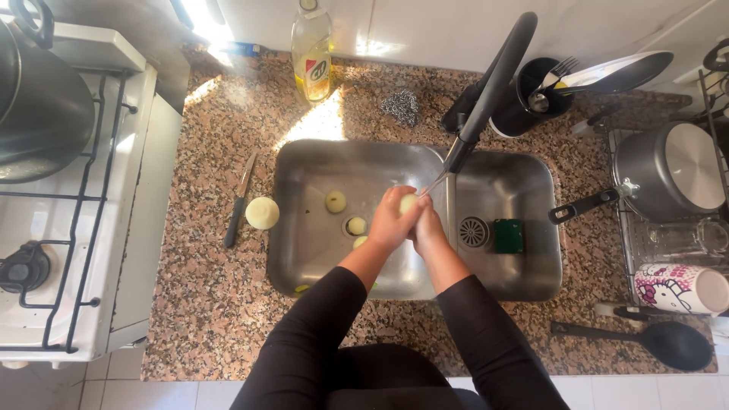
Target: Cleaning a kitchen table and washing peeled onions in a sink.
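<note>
My left hand (pixel 391 222) and my right hand (pixel 427 228) are clasped together over the steel sink (pixel 296 220), both around a pale peeled potato (pixel 408 202). A thin stream of water runs from the black tap (pixel 486 99) onto it. Three more peeled pale potatoes lie in the basin: one (pixel 336 201) at the back, one (pixel 356 225) in the middle, one (pixel 360 241) partly hidden by my left wrist. A larger peeled potato (pixel 263 212) rests on the granite counter left of the sink, beside a black-handled knife (pixel 239 200).
A green sponge (pixel 509 235) lies by the drain (pixel 474 231). An oil bottle (pixel 312 49) and steel scourer (pixel 400 106) stand behind the sink. A white stove (pixel 68 228) is left. At right sit a dish rack with a pot (pixel 668 171), a mug (pixel 678 288) and a black ladle (pixel 645 339).
</note>
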